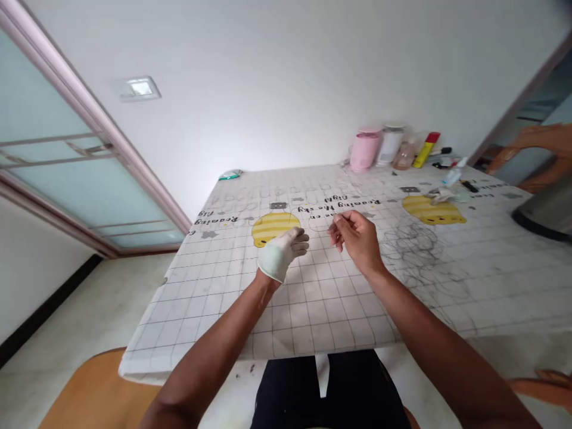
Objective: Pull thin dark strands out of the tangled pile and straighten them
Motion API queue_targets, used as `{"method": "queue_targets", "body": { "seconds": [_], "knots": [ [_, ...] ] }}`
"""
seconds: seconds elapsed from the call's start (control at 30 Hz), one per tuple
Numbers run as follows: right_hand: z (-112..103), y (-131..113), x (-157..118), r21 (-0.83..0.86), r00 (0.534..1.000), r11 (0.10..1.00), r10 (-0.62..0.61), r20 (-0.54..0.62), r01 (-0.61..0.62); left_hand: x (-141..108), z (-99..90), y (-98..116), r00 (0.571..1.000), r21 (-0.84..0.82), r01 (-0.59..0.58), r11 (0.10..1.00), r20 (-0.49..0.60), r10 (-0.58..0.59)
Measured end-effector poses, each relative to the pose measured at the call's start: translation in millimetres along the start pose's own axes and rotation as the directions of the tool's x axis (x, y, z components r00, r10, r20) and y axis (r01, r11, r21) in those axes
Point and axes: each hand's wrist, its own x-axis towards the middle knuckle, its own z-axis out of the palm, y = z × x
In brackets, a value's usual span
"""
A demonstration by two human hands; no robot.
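Observation:
My left hand [286, 253], in a white work glove with a pale green cuff, hovers over the near middle of the table, its fingers curled together. Facing it, my bare right hand [355, 238] is closed in a pinch. A very thin dark strand [313, 229] loops between the two hands and runs to the right fingertips; whether the left fingers grip it too is hard to make out. A loose tangle of similar thin dark strands [413, 247] lies on the table, right of my right hand.
A checked cloth with bear prints covers the table [201, 304]. Along the wall stand a pink canister [365, 149], a white canister [391, 145] and a yellow-red can [426, 150]. A crumpled glove [447, 193] lies farther right, near a grey metal vessel [547, 205]. Chair seat [98, 393] at lower left.

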Motion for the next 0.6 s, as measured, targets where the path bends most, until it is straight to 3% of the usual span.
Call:
{"method": "queue_targets", "body": {
  "seconds": [0.1, 0.27, 0.4, 0.6],
  "knots": [
    [30.3, 9.6, 3.8, 0.035, 0.999, 0.999, 0.041, -0.03, -0.04, -3.3, -4.4, -5.4, 0.999, -0.16, -0.024, 0.987, -0.031, 0.019],
    [58.2, 21.7, 1.2, 0.068, 0.994, 0.993, 0.098, 0.038, -0.101, -5.1, -9.3, -1.5, 0.972, -0.144, -0.195, 0.97, -0.162, 0.171],
    [60.3, 21.2, -3.8, -0.033, 0.99, 0.995, 0.093, 0.105, -0.09, -3.5, -15.5, 2.0, 0.969, -0.131, -0.205, 0.97, -0.164, 0.183],
    [53.3, 10.6, -3.7, -0.313, 0.97, 0.947, 0.012, 0.241, 0.066, 4.7, -20.6, 9.9, 0.966, -0.05, -0.163, 0.985, -0.209, 0.149]
  ]
}}
